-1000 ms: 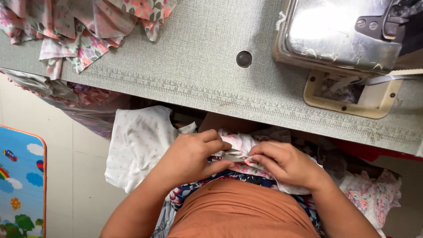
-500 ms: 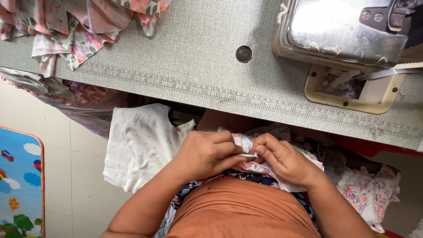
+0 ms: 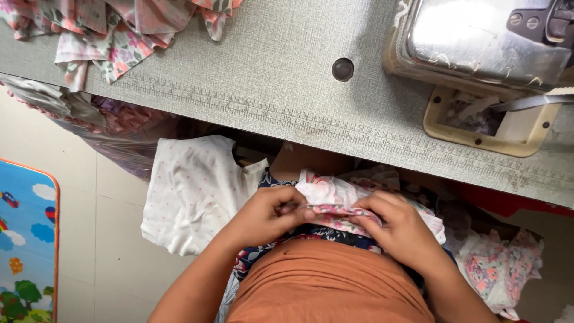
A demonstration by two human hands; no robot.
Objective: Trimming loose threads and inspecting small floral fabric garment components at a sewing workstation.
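Both hands work in my lap, just below the front edge of the grey sewing table [image 3: 251, 78]. My left hand [image 3: 268, 216] pinches the left end of a small pink floral fabric piece [image 3: 335, 200]. Gripping its right end, my right hand [image 3: 402, 232] has its fingers curled over the folded edge. The fabric is stretched between the two hands above my orange top. The underside of the piece is hidden.
A metal sewing machine [image 3: 484, 42] sits at the table's right, beside a round hole [image 3: 342, 69]. Floral fabric pieces [image 3: 119, 30] are piled at the far left. A white dotted garment [image 3: 194, 191] hangs on my left; more floral cloth [image 3: 499, 269] lies right. A colourful mat [image 3: 27, 239] covers the floor.
Both hands stayed on the floral piece, shifting slightly and bringing the fingers closer along its folded edge. The view tilted a little.
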